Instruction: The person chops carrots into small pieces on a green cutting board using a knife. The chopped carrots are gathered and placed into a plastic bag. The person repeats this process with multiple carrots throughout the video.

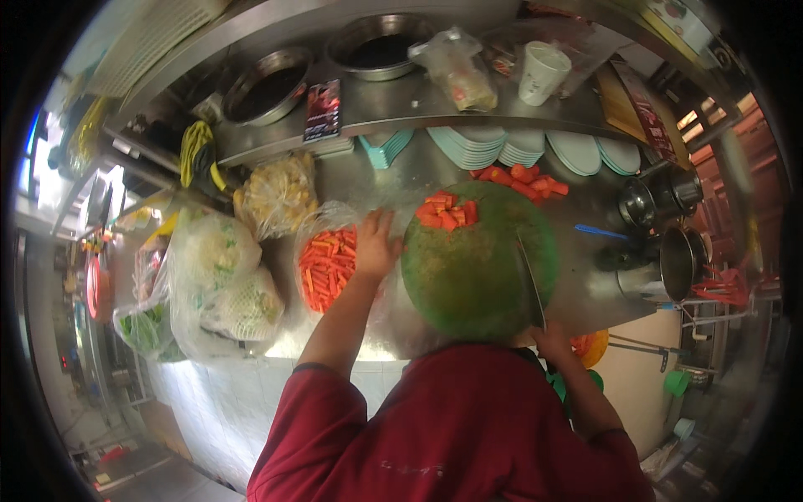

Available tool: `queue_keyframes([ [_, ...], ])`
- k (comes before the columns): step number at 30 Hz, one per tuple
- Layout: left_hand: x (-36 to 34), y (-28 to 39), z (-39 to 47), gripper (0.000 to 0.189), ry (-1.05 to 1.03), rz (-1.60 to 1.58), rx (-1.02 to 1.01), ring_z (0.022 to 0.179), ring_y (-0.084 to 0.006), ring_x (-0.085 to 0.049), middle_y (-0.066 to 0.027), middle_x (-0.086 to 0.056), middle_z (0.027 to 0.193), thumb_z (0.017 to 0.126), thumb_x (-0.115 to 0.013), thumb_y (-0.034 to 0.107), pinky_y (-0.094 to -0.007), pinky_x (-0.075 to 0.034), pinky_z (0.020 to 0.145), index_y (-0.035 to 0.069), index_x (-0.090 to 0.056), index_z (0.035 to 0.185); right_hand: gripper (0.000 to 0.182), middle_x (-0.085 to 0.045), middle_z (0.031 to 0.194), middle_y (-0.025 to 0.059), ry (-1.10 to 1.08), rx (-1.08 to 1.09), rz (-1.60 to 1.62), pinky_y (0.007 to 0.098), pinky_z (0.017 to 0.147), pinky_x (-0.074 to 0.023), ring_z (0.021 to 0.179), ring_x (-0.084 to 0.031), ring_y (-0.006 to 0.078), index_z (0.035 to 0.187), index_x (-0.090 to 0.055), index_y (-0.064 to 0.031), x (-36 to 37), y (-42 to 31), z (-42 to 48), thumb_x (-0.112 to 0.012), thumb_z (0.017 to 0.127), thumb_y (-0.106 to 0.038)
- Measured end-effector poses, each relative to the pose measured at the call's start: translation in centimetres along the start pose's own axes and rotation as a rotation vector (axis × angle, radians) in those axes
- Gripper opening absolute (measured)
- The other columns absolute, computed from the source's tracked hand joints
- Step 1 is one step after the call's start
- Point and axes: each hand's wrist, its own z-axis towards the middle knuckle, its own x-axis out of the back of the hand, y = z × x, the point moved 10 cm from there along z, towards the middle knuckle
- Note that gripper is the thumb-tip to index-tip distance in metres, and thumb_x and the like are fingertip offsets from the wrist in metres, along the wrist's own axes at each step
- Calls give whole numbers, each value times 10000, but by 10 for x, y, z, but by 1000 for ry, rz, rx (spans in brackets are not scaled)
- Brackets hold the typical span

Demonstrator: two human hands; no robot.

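Observation:
My right hand grips a kitchen knife near the front right edge of a round green chopping board. The blade lies over the right part of the board and points away from me. A small pile of cut carrot pieces rests at the board's far left. My left hand is between the board and a clear plastic bag full of carrot sticks, its fingers extended and nothing visible in them. It overlaps the bag's right edge; contact cannot be made out. Larger peeled carrot chunks lie behind the board.
Bagged vegetables and a bag of yellowish pieces stand on the left. Stacked dishes line the back under a steel shelf. On the right are a blue-handled utensil and a metal pot.

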Motion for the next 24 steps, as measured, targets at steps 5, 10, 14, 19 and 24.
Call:
queue_keyframes([
  [5,-78,51,60,772,-271,-30,42,1336,-405,-309,-188,-332,1453,720,-726,474,-552,-294,1060,158,-451,1368,357,-668,815,214,150,205,-210,414,664,-522,746,-670,325,1068,-601,45,5,34,-2,-582,821,-212],
  [10,-141,75,87,817,-443,141,240,1384,-383,-229,-146,-252,1512,720,-632,640,-628,-225,1058,198,-448,1382,404,-645,963,253,14,-63,-238,472,786,-497,941,-612,410,1127,-604,-34,3,10,-2,-598,756,-192],
  [14,-183,74,73,767,-461,252,237,1397,-378,-202,-134,-255,1517,727,-624,614,-632,-212,1059,200,-476,1355,436,-638,1014,258,16,23,-210,453,824,-481,998,-608,406,1148,-592,-34,10,18,13,-608,830,-330],
  [19,-179,110,19,541,-434,134,44,1380,-381,-243,-138,-303,1479,813,-620,399,-624,-245,1060,155,-521,1285,470,-637,1061,263,-130,-65,-148,419,820,-471,1008,-628,350,1145,-594,18,19,-12,13,-676,806,-297],
  [24,-138,134,-22,541,-499,-12,6,1375,-380,-269,-162,-384,1425,798,-645,362,-608,-198,1102,151,-525,1281,464,-630,1048,283,-230,-167,-87,420,835,-461,991,-625,359,1148,-575,53,6,45,19,-650,813,-258],
])
